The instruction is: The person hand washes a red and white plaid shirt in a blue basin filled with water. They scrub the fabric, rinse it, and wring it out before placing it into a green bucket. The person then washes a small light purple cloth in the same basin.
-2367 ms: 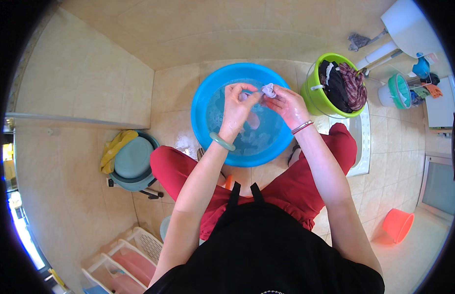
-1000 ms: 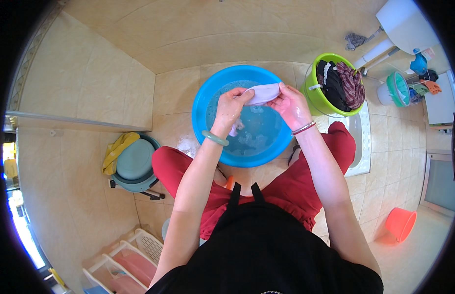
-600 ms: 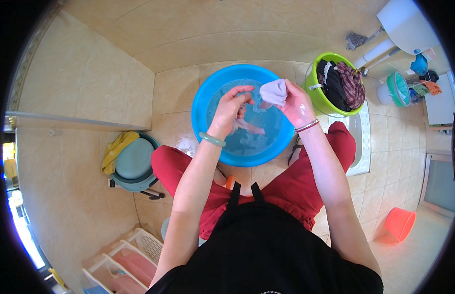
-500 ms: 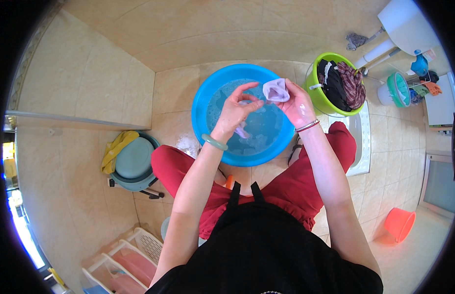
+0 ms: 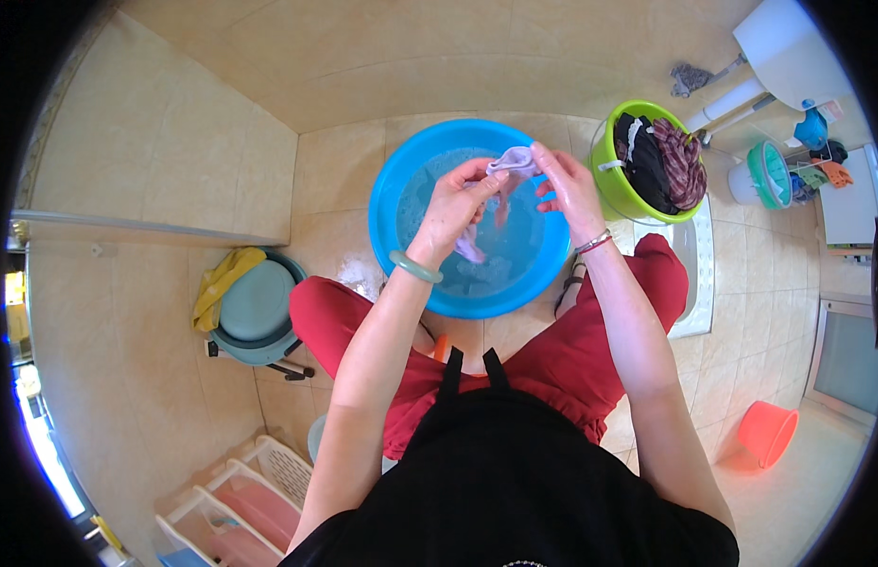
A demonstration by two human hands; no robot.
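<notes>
A small lavender sock is stretched between my hands above a blue basin of soapy water. My left hand, with a pale green bangle at its wrist, pinches the sock's near left edge between thumb and fingers. At the sock's upper right edge, my right hand grips with thumb and forefinger while its other fingers curl loosely. A lavender piece of cloth hangs beneath my left hand; whether it belongs to the same sock I cannot tell.
A green bucket heaped with dark and maroon clothes stands right of the basin, beside a white squat toilet. Left are stacked teal basins with a yellow cloth. A plastic rack stands lower left, an orange bucket lower right.
My left hand has moved up and right and now pinches the sock. The sock's opening, round and facing me before, is drawn flatter and shifted slightly left; my right fingers have changed their hold.
</notes>
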